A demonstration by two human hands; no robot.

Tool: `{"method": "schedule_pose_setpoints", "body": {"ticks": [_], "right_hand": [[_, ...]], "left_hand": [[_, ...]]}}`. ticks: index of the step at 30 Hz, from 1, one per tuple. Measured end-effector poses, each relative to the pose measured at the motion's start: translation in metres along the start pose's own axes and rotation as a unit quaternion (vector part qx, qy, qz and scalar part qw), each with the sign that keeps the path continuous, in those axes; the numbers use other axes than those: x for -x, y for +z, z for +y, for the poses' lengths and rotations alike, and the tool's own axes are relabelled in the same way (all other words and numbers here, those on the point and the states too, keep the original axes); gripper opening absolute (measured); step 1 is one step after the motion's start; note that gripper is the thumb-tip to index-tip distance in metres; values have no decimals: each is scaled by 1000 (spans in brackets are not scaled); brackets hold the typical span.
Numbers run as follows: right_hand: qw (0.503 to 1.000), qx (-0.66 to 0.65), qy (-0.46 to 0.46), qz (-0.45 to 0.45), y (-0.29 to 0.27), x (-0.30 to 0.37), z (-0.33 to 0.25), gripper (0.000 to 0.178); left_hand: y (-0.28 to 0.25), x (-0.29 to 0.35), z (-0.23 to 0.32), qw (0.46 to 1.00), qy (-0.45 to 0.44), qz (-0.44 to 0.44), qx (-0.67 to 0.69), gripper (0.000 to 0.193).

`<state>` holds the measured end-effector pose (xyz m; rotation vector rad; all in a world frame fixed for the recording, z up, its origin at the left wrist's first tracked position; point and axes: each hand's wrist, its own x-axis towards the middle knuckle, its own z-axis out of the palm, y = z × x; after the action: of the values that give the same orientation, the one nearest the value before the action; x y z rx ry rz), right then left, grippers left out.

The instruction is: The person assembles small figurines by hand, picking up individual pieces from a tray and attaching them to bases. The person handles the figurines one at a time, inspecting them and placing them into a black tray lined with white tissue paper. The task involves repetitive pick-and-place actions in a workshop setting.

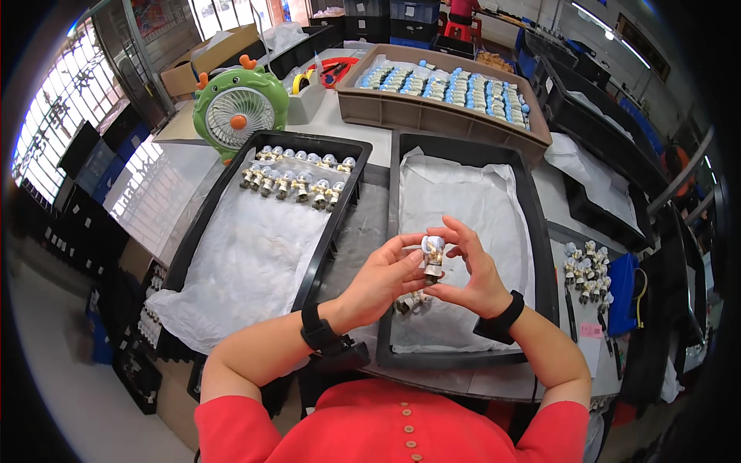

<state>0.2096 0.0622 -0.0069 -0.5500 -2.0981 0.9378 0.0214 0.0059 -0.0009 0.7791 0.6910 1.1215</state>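
Above the right-hand black tray, I hold a small white-headed figurine (434, 258) upright between both hands. My left hand (380, 282) pinches it from the left with thumb and fingers. My right hand (478, 276) curves round its other side, fingertips near the head and thumb by the dark base. Beneath my hands, a few more figurines (411, 302) lie on the white sheet of the right tray (546, 309), partly hidden by my fingers. To the left, another black tray (202, 241) bears rows of similar figurines (284, 184) along its far end, on a white liner.
A green fan (240, 113) stands behind the left tray. Beyond the trays, a brown crate (432, 113) carries rows of blue-and-white pieces. A cluster of figurines (588, 272) sits at the right beside a blue box (622, 292), with pens and a pink label (591, 330) nearby.
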Motion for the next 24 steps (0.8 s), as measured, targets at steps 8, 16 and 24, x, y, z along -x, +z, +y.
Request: {"method": "schedule_pose_setpoints", "body": {"ticks": [8, 16, 24], "right_hand": [[1000, 17, 0, -9, 2, 2, 4, 96], [997, 36, -61, 19, 6, 2, -7, 100], [999, 29, -32, 25, 3, 3, -4, 102]], "left_hand": [[1, 1, -3, 999, 17, -2, -28, 47], [6, 3, 2, 998, 20, -21, -56, 46], [2, 2, 3, 997, 10, -68, 46, 49]]}}
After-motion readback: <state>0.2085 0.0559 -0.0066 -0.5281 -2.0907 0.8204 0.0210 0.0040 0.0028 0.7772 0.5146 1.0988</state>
